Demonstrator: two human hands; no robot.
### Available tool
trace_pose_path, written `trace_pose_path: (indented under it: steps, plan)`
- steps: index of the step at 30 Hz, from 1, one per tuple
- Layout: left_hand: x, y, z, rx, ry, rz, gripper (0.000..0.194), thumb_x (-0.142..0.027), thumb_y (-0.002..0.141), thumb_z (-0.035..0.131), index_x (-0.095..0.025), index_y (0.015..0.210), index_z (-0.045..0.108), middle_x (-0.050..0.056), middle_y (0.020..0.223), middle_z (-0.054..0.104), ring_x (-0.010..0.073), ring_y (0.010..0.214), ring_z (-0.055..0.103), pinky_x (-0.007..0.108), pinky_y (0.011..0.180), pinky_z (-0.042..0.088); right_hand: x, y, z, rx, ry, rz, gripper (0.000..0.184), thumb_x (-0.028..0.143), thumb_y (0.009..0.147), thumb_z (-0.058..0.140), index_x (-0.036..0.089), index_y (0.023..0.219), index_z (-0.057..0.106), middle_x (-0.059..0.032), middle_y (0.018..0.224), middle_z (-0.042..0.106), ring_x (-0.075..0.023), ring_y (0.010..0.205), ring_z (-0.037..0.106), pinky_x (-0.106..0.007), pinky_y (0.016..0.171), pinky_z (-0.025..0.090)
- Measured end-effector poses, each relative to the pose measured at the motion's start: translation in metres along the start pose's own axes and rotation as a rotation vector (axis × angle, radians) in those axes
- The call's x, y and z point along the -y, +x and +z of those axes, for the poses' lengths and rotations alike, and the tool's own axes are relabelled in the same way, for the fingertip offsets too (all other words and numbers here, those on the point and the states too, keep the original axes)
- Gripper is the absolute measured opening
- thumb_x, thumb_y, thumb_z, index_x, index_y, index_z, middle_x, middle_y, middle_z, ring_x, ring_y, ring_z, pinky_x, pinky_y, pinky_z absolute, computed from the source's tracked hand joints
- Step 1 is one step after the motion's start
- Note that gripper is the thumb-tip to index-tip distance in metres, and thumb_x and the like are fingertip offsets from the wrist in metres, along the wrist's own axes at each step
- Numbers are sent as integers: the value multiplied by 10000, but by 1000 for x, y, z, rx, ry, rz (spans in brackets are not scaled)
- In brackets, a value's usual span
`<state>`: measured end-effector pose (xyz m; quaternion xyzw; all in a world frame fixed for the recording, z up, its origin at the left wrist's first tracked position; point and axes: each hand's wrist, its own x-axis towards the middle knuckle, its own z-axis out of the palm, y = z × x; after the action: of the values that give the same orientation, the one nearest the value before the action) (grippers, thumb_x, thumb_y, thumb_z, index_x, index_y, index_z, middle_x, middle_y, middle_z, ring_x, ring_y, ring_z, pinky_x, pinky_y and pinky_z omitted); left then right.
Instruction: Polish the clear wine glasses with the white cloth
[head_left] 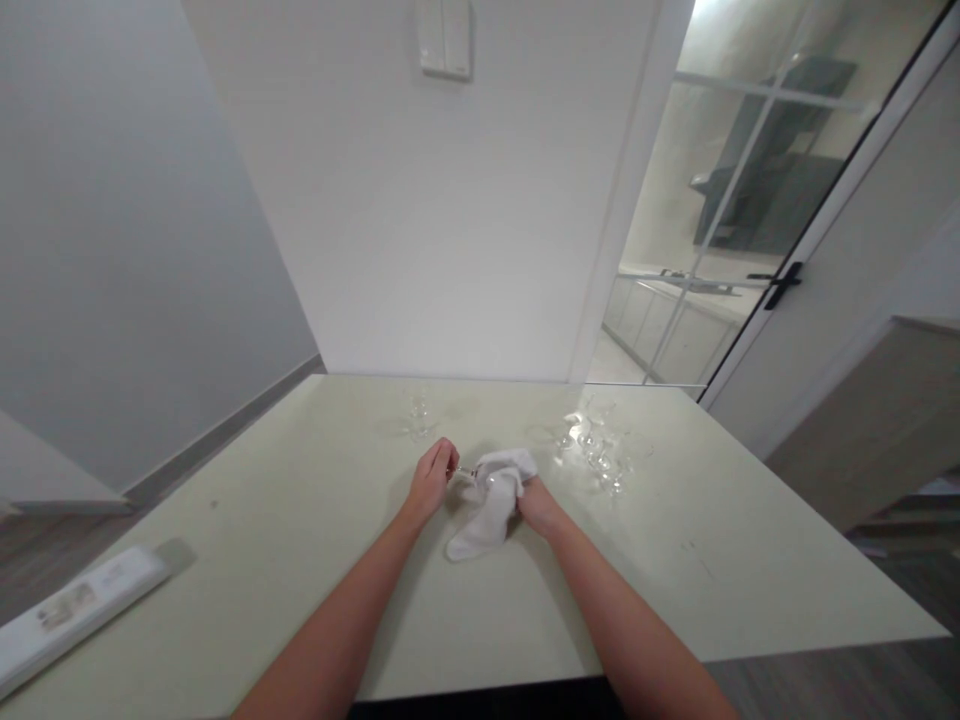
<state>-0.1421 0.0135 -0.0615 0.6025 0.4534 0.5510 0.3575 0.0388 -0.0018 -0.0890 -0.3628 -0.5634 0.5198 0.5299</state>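
Note:
My left hand [433,474] is closed on one end of a small clear glass [466,472], which looks stemmed, though its shape is mostly hidden. A white cloth [489,515] covers the glass's other end and hangs down toward the tabletop. My right hand [535,505] grips this cloth from the right, its fingers largely hidden in the folds. Beyond my left hand, a clear glass [418,415] stands apart on the table. To the right, several more clear glasses [598,450] are clustered together under bright reflections.
The pale table [285,520] reaches back to a white wall [442,230]. At the table's left front lies a long white box [79,605] with a picture on it. A glass-paned door [712,200] with a black handle [781,285] is at the right.

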Motion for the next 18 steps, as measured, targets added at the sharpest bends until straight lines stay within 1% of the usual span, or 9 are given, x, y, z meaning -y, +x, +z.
trace_pose_path:
  steps: [2,3,5,8,11,15,18]
  plan:
    - [0,-4,1,68,32,49,425,-503,932,356,-195,651,440,-18,601,399,121,537,372,254,498,309,-1,-4,-3,81,51,59,224,360,660,681,197,812,708,-58,863,734,-257,909,666,-407,865,520]
    - [-1,-5,1,91,47,72,420,-497,937,352,-194,659,438,-17,612,399,122,549,370,254,509,312,-3,-5,-4,93,89,92,230,377,651,696,196,792,709,-59,847,735,-262,892,669,-416,868,520]
    - [-1,-8,2,118,69,113,408,-484,947,341,-192,677,433,-17,631,397,122,568,366,254,531,315,-9,-5,-7,59,124,114,253,409,643,709,198,783,710,-55,836,737,-264,869,674,-432,890,512]
    - [-2,-9,2,138,92,154,391,-469,956,334,-189,699,428,-19,647,396,123,591,368,254,559,318,-22,-1,-11,4,100,81,285,413,640,722,206,837,714,-46,862,739,-265,919,668,-445,954,480]
    - [-4,-9,1,137,102,172,382,-453,961,332,-187,701,422,-21,647,392,123,600,371,255,572,316,-29,1,-13,12,54,52,294,383,651,728,206,885,714,-49,915,737,-267,974,656,-444,997,454]
    - [-5,-8,0,134,99,179,378,-437,964,333,-186,697,427,-21,642,393,122,596,375,260,575,313,-24,-1,-13,39,19,36,278,360,667,724,205,898,713,-61,1001,723,-269,1041,634,-426,1022,437]
    - [-5,-8,0,131,95,176,377,-432,964,334,-187,693,426,-23,634,391,122,589,373,262,574,310,-18,-2,-13,47,-25,32,287,373,664,730,198,891,715,-73,999,722,-272,1040,633,-425,1023,432]
